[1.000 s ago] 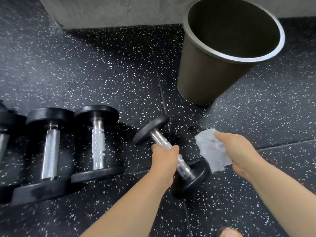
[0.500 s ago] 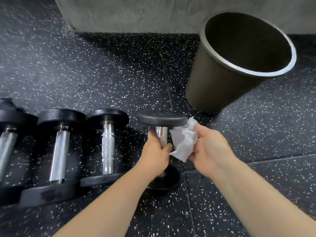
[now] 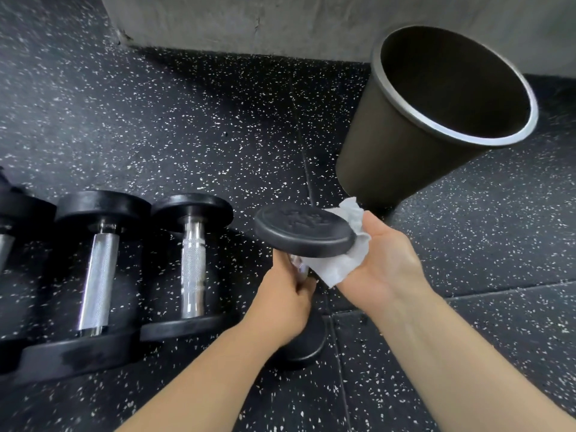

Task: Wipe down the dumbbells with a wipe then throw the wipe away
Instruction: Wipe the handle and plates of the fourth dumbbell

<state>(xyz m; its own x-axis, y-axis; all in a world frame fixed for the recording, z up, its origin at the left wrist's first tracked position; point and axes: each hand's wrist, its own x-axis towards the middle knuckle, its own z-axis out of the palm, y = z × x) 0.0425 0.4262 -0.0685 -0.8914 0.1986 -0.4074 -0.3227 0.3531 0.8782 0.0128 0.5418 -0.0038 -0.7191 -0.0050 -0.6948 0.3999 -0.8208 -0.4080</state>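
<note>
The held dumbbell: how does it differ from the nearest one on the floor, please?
The held dumbbell stands upright; the floor dumbbell lies on its side. The left hand grips the held dumbbell while the right hand holds a wipe to its plate; the floor dumbbell is untouched. Both have black plates and chrome handles.

We see a gym; speckled rubber flooring [image 3: 187, 120] surrounds the bin [image 3: 389, 151]; dumbbells [image 3: 193, 263] lie in a row to its left; concrete wall [image 3: 249, 20] behind it.
</note>
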